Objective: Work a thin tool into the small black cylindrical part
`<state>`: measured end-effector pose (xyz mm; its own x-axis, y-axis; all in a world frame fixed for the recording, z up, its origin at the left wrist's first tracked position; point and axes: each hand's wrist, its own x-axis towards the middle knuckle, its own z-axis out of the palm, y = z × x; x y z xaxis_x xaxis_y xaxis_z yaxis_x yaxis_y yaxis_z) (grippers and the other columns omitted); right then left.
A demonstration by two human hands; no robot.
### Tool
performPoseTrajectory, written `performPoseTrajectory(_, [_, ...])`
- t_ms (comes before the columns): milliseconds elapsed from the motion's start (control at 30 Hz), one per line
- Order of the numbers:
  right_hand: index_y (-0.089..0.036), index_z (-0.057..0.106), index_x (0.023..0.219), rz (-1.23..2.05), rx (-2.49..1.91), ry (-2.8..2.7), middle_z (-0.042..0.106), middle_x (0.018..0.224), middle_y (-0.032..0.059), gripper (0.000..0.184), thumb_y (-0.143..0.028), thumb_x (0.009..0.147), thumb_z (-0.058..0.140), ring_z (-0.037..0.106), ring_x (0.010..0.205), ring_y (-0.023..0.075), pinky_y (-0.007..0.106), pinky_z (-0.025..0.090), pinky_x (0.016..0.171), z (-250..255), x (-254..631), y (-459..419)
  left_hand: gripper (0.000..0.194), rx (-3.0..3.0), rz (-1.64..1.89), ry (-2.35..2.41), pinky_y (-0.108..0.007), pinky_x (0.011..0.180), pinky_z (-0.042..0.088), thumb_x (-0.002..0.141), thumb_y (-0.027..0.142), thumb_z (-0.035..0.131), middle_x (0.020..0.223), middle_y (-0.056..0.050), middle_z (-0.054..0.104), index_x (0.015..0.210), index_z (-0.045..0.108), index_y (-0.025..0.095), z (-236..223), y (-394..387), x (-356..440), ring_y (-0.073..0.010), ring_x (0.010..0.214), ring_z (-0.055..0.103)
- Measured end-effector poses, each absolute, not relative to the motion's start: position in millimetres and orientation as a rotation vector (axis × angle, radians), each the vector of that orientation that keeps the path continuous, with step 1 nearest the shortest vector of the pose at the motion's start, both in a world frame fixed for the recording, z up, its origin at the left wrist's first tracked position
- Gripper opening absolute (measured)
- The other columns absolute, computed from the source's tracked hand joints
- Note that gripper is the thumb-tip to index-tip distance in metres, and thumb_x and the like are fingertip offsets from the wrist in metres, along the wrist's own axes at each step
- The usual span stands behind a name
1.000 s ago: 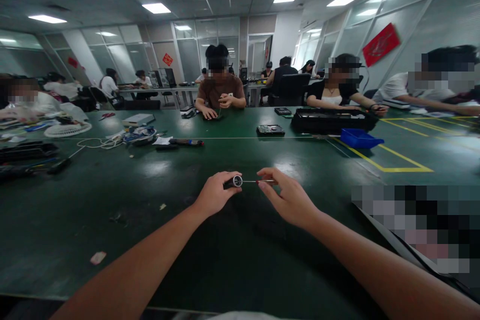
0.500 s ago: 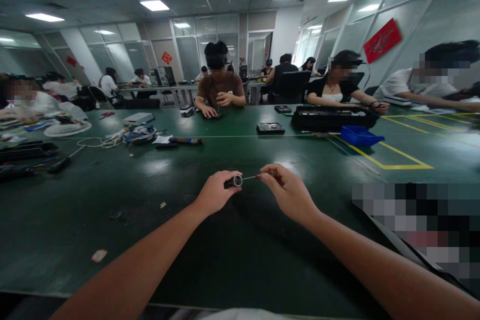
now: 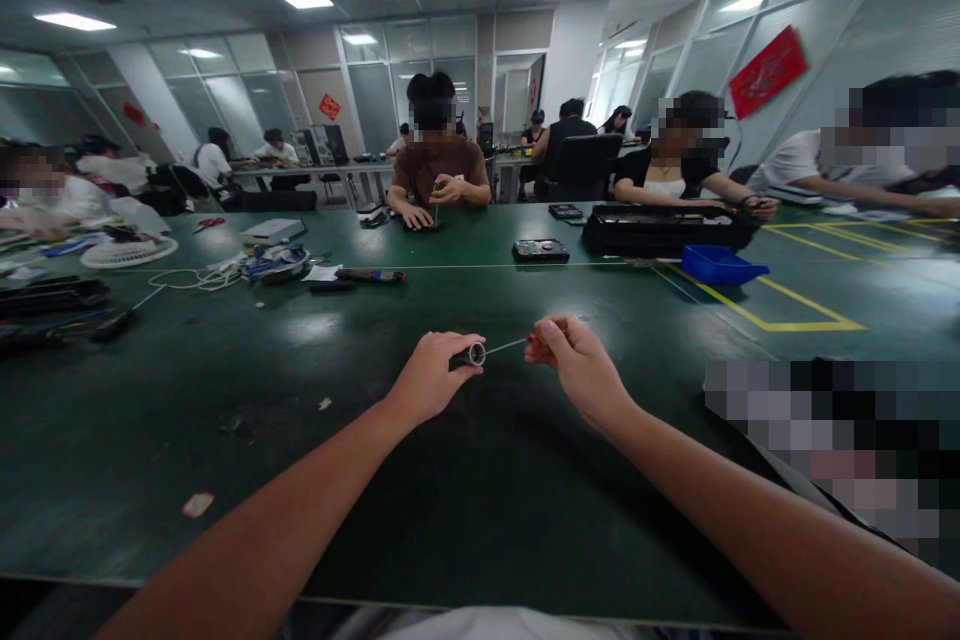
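In the middle of the head view, my left hand (image 3: 431, 375) is closed around a short black cylinder (image 3: 475, 354) with a silvery ring at its open end, which faces me. My right hand (image 3: 574, 355) grips a screwdriver by its handle, mostly covered by my fingers. The thin metal shaft of the screwdriver (image 3: 507, 346) slants down to the left and its tip reaches the cylinder's rim. Whether the tip sits inside or only touches the edge I cannot tell. Both hands are above the green table (image 3: 480, 510).
Beyond my hands lie a hard drive (image 3: 541, 250), a blue tray (image 3: 721, 265) and a long black housing (image 3: 667, 228). Leftward are a dark tool (image 3: 371, 275), a cable bundle (image 3: 271, 263) and a white round grille (image 3: 129, 252). A co-worker (image 3: 441, 170) sits opposite.
My right hand has shifted slightly right and up and its grip has turned, so more of the screwdriver's shaft shows. My left hand keeps hold of the cylinder.
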<state>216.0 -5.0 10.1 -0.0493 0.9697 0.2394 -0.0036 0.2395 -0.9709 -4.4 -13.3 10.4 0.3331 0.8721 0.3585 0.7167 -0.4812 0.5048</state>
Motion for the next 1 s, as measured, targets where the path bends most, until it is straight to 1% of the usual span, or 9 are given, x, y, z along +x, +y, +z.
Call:
performPoseTrajectory(200, [-0.019, 0.055, 0.096, 0.988, -1.021, -1.469, 0.065, 0.087, 0.0052, 0.025, -0.043, 0.092, 0.052, 0.066, 0.078, 0.0180, 0.038, 0.056, 0.078, 18.9, 214.0, -12.8, 0.038, 2.318, 0.847, 1.414, -0.040, 0.095, 0.042, 0.084, 0.029, 0.070, 0.116, -0.004, 0.068, 0.121, 0.065, 0.027, 10.3, -14.8, -3.4, -0.0239, 0.107, 0.059])
performPoseTrajectory(267, [-0.018, 0.056, 0.098, 0.921, -1.061, -1.531, 0.067, 0.087, 0.0058, 0.025, -0.043, 0.093, 0.050, 0.066, 0.079, 0.0184, 0.038, 0.055, 0.077, 22.5, 215.0, -15.4, 0.036, 2.308, 0.837, 1.428, -0.042, 0.097, 0.041, 0.084, 0.029, 0.070, 0.117, -0.004, 0.068, 0.120, 0.066, 0.027, 11.3, -15.1, -3.0, -0.0248, 0.108, 0.059])
performPoseTrajectory(367, [-0.019, 0.059, 0.100, 0.785, -1.146, -1.635, 0.069, 0.084, 0.0055, 0.027, -0.043, 0.094, 0.050, 0.067, 0.079, 0.0194, 0.036, 0.053, 0.075, 26.1, 217.0, -19.5, 0.035, 2.283, 0.834, 1.451, -0.049, 0.104, 0.035, 0.084, 0.030, 0.069, 0.117, -0.002, 0.069, 0.119, 0.065, 0.029, 12.7, -15.0, -2.8, -0.0256, 0.107, 0.061])
performPoseTrajectory(433, [-0.019, 0.060, 0.099, 0.712, -1.178, -1.667, 0.070, 0.081, 0.0053, 0.028, -0.044, 0.094, 0.049, 0.067, 0.077, 0.0198, 0.035, 0.051, 0.073, 26.9, 217.8, -21.5, 0.035, 2.269, 0.839, 1.455, -0.051, 0.105, 0.033, 0.085, 0.030, 0.068, 0.118, -0.002, 0.069, 0.120, 0.065, 0.029, 13.8, -15.1, -2.7, -0.0259, 0.106, 0.061])
performPoseTrajectory(567, [-0.019, 0.061, 0.099, 0.654, -1.208, -1.658, 0.071, 0.080, 0.0053, 0.029, -0.045, 0.095, 0.048, 0.068, 0.075, 0.0199, 0.034, 0.049, 0.070, 26.8, 217.5, -22.3, 0.036, 2.273, 0.840, 1.450, -0.046, 0.099, 0.040, 0.085, 0.030, 0.067, 0.118, -0.004, 0.068, 0.121, 0.064, 0.028, 15.4, -16.2, -2.5, -0.0257, 0.106, 0.060])
performPoseTrajectory(700, [-0.019, 0.063, 0.097, 0.644, -1.244, -1.665, 0.071, 0.079, 0.0048, 0.031, -0.046, 0.094, 0.049, 0.067, 0.074, 0.0194, 0.032, 0.048, 0.067, 29.4, 216.8, -23.1, 0.037, 2.280, 0.841, 1.457, -0.042, 0.095, 0.042, 0.084, 0.030, 0.068, 0.113, -0.004, 0.069, 0.122, 0.065, 0.028, 13.7, -16.3, -3.0, -0.0247, 0.101, 0.060])
performPoseTrajectory(867, [-0.020, 0.064, 0.076, 0.514, -1.324, -1.748, 0.063, 0.060, 0.0010, 0.037, -0.054, 0.087, 0.058, 0.058, 0.054, 0.0160, 0.029, 0.041, 0.052, 34.9, 218.5, -28.1, 0.037, 2.298, 0.852, 1.468, -0.043, 0.097, 0.040, 0.083, 0.031, 0.070, 0.110, -0.004, 0.070, 0.120, 0.066, 0.028, 10.8, -15.5, -3.8, -0.0242, 0.100, 0.060])
performPoseTrajectory(933, [-0.020, 0.064, 0.080, 0.483, -1.274, -1.804, 0.065, 0.065, 0.0017, 0.032, -0.051, 0.087, 0.060, 0.060, 0.057, 0.0168, 0.029, 0.043, 0.054, 35.3, 219.3, -29.8, 0.038, 2.295, 0.843, 1.473, -0.042, 0.096, 0.041, 0.083, 0.030, 0.070, 0.108, -0.004, 0.070, 0.120, 0.066, 0.028, 11.2, -15.6, -3.9, -0.0237, 0.099, 0.059])
performPoseTrajectory(1000, [-0.021, 0.063, 0.088, 0.466, -1.156, -1.895, 0.069, 0.078, 0.0037, 0.021, -0.041, 0.089, 0.059, 0.065, 0.070, 0.0189, 0.031, 0.049, 0.063, 34.6, 219.3, -31.1, 0.038, 2.292, 0.839, 1.470, -0.041, 0.095, 0.042, 0.083, 0.029, 0.070, 0.108, -0.004, 0.070, 0.120, 0.066, 0.028, 11.9, -15.7, -4.1, -0.0234, 0.099, 0.059])
